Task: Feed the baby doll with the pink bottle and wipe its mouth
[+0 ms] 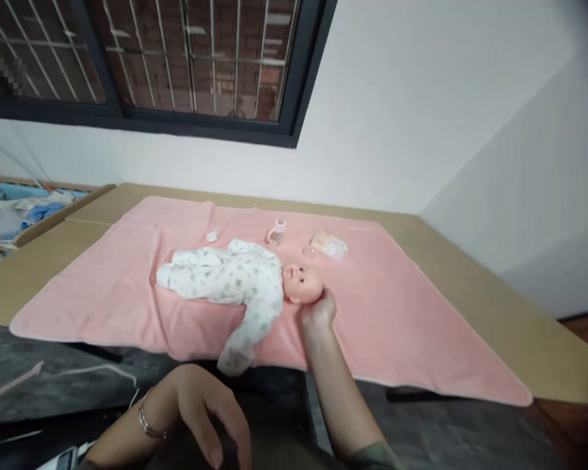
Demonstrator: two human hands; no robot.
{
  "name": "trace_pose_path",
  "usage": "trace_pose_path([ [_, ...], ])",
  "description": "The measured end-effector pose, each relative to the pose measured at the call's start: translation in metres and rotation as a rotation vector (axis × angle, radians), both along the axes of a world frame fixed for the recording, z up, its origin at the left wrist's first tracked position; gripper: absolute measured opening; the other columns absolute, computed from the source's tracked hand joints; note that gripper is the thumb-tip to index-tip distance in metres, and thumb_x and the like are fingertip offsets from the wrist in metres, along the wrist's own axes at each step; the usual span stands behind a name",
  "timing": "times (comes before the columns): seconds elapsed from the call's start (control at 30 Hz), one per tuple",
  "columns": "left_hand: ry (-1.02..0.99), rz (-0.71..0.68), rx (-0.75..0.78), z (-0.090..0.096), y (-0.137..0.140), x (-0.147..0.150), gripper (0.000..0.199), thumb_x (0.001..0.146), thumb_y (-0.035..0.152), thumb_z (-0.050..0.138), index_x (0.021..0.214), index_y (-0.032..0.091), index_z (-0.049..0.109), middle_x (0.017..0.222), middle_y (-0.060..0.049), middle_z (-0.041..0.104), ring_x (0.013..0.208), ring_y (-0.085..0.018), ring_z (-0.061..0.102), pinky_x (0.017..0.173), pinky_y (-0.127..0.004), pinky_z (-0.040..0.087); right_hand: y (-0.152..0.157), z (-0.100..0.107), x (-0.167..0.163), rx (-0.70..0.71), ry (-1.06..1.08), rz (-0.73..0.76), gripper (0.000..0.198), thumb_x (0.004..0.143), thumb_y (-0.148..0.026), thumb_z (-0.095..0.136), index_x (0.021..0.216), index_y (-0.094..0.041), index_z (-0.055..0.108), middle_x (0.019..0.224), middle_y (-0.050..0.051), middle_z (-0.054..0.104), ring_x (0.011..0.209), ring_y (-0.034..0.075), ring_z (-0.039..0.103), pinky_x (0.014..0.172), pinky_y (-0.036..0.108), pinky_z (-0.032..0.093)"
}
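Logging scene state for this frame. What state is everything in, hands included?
Blanket: spread out, creased in places
Doll: face up, dressed
Sleeve: reaching past the blanket's near edge
Right hand: cupped against the doll's head, fingers partly hidden
Left hand: off the blanket, fingers loosely bent, no object visible in its grip
Bottle: on the blanket, upright or tilted unclear
Packet: on the blanket, open or sealed unclear

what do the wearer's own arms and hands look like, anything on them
Both are ungloved. Around the left hand's wrist is a slim, shiny, silver-toned bangle; no bracelet shows on the right hand's wrist. The right forearm is bare up to a dull olive-green sleeve at the picture's lower edge. No cables or markings are visible on either arm.
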State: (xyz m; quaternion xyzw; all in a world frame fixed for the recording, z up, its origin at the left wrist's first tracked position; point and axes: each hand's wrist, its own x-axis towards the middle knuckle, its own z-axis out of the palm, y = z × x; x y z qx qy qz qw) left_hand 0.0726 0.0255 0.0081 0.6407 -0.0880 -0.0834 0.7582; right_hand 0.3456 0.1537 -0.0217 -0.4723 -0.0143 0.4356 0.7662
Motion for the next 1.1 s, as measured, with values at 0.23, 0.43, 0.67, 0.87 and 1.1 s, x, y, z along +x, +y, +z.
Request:
trace_pose_path([
  [0.23,0.128,0.729,-0.525,-0.093,-0.060,-0.050,0.067,0.071,0.078,0.093,0.092,0.015,0.084,0.089,-0.019,0.083,0.091,-0.037,0.080,0.090,-0.046,0.059,-0.101,-0.021,-0.023,-0.014,-0.354,-0.055,0.056,0.092,-0.040,0.070,0.144,-0.019,0.067,0.163,0.010,0.062,0.159,0.024,0.057,0.138,0.041,0.042],
  [0.43,0.176,1.012,-0.810,-0.174,-0.086,-0.023,0.052,0.079,0.070,0.084,0.091,0.020,0.072,0.081,-0.008,0.076,0.080,-0.027,0.073,0.088,-0.042,0.052,-0.215,-0.091,-0.052,0.114,-0.654,0.198,0.059,0.095,-0.055,0.081,0.137,-0.017,0.066,0.116,0.014,0.080,0.101,0.024,0.079,0.103,0.044,0.062],
  [0.67,0.151,1.082,-1.004,-0.212,-0.070,-0.008,0.052,0.084,0.068,0.082,0.106,0.020,0.080,0.115,-0.015,0.086,0.114,-0.035,0.079,0.112,-0.053,0.048,-0.232,-0.163,-0.052,-0.155,-0.499,0.717,0.069,0.063,-0.056,0.088,0.116,-0.015,0.076,0.102,0.012,0.080,0.073,0.022,0.071,0.072,0.037,0.062],
  [0.87,0.215,1.150,-0.986,-0.245,-0.048,0.004,0.048,0.071,0.067,0.086,0.084,0.022,0.075,0.091,-0.014,0.081,0.095,-0.038,0.078,0.105,-0.055,0.052,-0.208,-0.185,-0.058,-0.185,-0.408,0.791,0.066,0.054,-0.051,0.090,0.110,-0.017,0.078,0.098,0.011,0.082,0.072,0.026,0.073,0.064,0.036,0.060],
  [1.1,0.198,1.139,-0.938,-0.248,-0.044,0.012,0.041,0.074,0.062,0.087,0.084,0.023,0.074,0.086,-0.007,0.077,0.078,-0.031,0.073,0.100,-0.055,0.056,-0.215,-0.210,-0.081,-0.151,-0.425,1.006,0.056,0.050,-0.064,0.095,0.087,-0.023,0.086,0.092,0.012,0.083,0.088,0.036,0.080,0.080,0.046,0.067],
])
